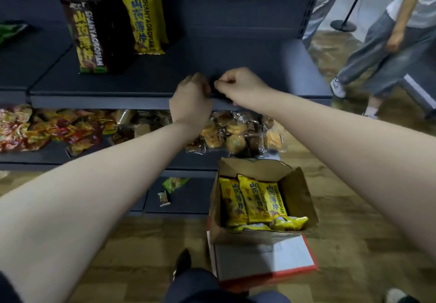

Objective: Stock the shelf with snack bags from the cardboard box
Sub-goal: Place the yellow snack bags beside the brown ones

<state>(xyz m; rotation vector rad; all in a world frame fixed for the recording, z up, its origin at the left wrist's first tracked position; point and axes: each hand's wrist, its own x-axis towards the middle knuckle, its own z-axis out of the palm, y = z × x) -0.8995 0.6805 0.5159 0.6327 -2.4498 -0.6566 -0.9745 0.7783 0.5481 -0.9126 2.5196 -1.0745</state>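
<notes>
Here, hands: left hand and right hand clenched, empty, at shelf edge, centre frame.
Bags: yellow snack bags in cardboard box, lower right.
Handling: likely light, crinkly, slippery; pinch sealed end.

Both bare forearms reach forward, converging. The left hand and right hand are curled into loose fists, knuckles nearly touching, fingers tucked under.
</notes>
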